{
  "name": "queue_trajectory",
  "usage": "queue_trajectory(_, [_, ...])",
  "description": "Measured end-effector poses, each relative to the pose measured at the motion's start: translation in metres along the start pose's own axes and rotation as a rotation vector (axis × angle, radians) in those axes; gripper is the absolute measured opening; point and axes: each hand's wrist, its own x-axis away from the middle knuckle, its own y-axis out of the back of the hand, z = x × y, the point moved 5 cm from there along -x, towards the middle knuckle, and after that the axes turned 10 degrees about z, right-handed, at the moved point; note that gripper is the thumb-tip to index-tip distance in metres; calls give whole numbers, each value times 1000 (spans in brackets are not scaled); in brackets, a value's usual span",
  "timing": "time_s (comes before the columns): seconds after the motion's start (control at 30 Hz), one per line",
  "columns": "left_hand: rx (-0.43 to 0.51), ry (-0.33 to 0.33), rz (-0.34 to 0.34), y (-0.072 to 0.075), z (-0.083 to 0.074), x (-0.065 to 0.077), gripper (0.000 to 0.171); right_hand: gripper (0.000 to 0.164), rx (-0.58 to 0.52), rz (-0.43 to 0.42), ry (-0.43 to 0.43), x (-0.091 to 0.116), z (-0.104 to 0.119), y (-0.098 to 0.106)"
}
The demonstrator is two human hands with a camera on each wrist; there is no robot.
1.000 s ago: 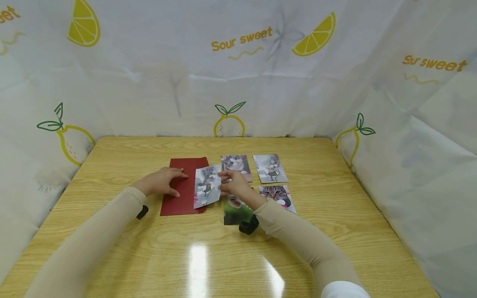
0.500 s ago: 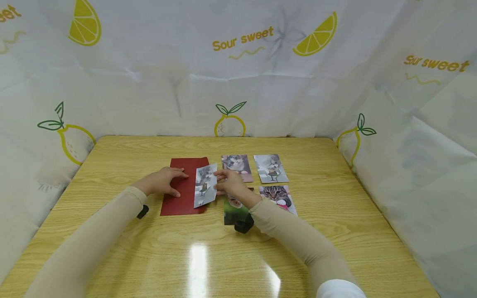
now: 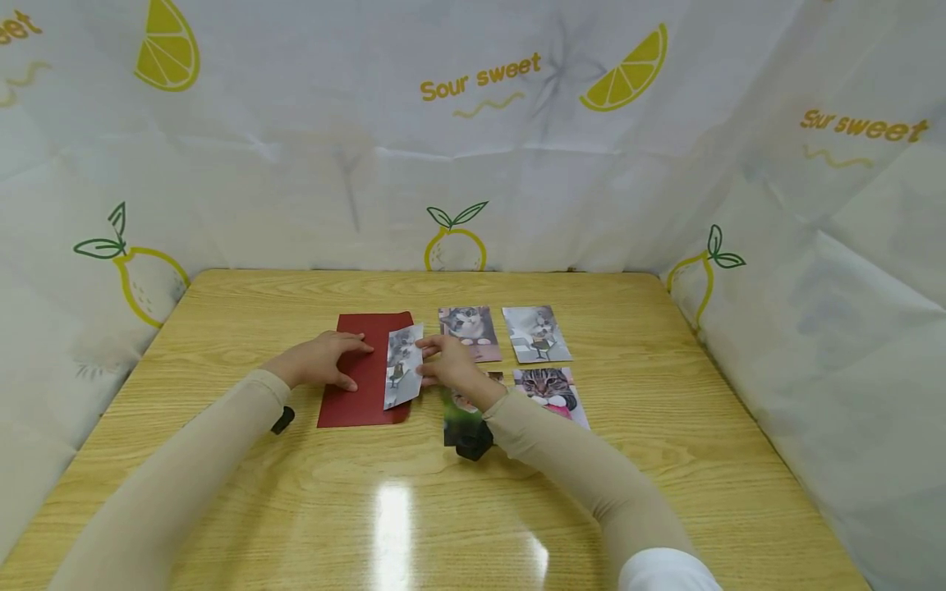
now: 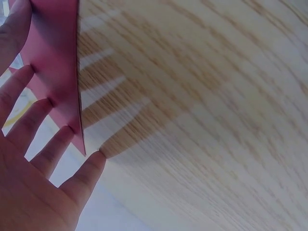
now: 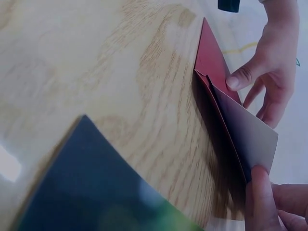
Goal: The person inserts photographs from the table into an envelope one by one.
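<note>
A red paper envelope [image 3: 355,410] lies on the wooden table, left of centre. My left hand [image 3: 319,359] rests on it with the fingers spread; in the left wrist view several fingertips touch the red paper and the little finger touches the table. My right hand [image 3: 456,366] pinches the right edge of a cat photo card [image 3: 402,368]. The card is tilted up, and in the right wrist view its far edge sits inside the envelope's open side [image 5: 211,89]. How deep it goes is hidden.
Two cat photos, one pinkish [image 3: 467,328] and one pale grey [image 3: 537,334], lie at the back. A green-toned photo [image 3: 460,423] and a tabby cat photo [image 3: 550,390] lie nearer, partly covered by the right arm. A white curtain [image 3: 310,164] hangs behind the table.
My right hand has moved left, taking the card further over and into the envelope; less of the card shows. The left hand has stayed still on the envelope.
</note>
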Motion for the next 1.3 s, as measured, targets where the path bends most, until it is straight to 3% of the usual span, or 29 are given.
queue_trajectory(0.57, [-20, -28, 8, 1, 0, -2, 64, 44, -2, -11, -12, -11, 5, -12])
queue_trajectory(0.9, [-12, -23, 8, 2, -2, -1, 64, 43, 28, -59, -1, -13, 1, -11])
queue_trajectory(1.3, [1, -11, 5, 2, -2, -1, 63, 33, 8, -99, -10, -13, -3, -10])
